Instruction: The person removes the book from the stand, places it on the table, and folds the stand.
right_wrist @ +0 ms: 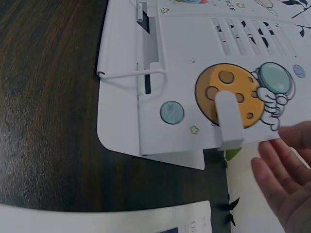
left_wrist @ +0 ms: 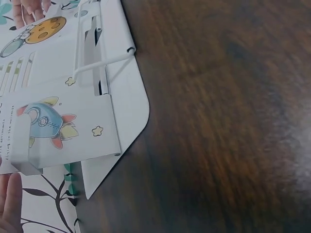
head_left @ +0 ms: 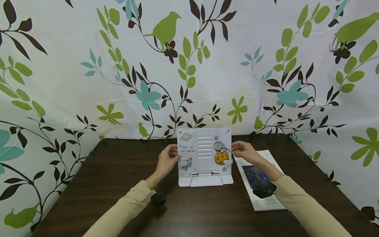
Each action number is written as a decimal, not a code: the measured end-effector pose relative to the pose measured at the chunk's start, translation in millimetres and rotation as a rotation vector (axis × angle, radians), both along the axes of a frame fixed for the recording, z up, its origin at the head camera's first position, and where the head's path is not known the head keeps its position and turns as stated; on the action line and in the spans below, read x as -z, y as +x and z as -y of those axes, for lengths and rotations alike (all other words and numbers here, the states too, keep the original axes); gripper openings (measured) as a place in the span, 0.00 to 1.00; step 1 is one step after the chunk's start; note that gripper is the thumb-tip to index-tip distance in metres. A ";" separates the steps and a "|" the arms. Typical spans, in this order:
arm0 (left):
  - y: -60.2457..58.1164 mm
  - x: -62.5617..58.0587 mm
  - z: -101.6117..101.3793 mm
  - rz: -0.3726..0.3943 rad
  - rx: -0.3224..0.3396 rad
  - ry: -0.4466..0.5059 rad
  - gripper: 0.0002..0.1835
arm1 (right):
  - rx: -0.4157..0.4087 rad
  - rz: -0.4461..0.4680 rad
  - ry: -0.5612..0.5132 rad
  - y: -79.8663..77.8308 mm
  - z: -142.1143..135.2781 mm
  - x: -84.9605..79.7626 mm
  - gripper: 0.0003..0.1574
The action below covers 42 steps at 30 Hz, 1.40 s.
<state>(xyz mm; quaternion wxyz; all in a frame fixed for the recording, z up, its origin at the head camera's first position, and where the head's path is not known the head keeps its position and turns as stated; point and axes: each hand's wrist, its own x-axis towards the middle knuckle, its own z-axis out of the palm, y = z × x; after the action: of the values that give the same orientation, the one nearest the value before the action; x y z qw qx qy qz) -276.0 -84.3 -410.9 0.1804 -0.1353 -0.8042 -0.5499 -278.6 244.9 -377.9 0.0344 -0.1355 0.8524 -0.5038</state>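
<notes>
Setup looks mostly done: the book stand is standing open on the worktop, the right hand pinching its right edge, the left hand's grip unclear. The book is lying to the right, not yet on it.

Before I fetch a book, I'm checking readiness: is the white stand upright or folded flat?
Upright: the printed panel rises from its base plate on the table. Whether it is locked, I cannot tell.

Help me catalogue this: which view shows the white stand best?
The head view: the white stand fits whole. Both wrist views crop it, the left showing its rocket close up, the right its orange moon.
</notes>
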 end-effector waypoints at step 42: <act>12.1 -0.8 -2.1 0.023 -0.061 0.012 0.12 | 0.128 -0.105 -0.054 -17.0 16.0 15.0 0.08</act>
<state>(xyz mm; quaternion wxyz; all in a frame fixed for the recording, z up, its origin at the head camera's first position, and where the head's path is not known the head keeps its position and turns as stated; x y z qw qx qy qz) -263.9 -82.2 -410.1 0.1887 -0.1035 -0.8066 -0.5505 -295.6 228.9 -392.9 -0.0460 -0.1078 0.8460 -0.5202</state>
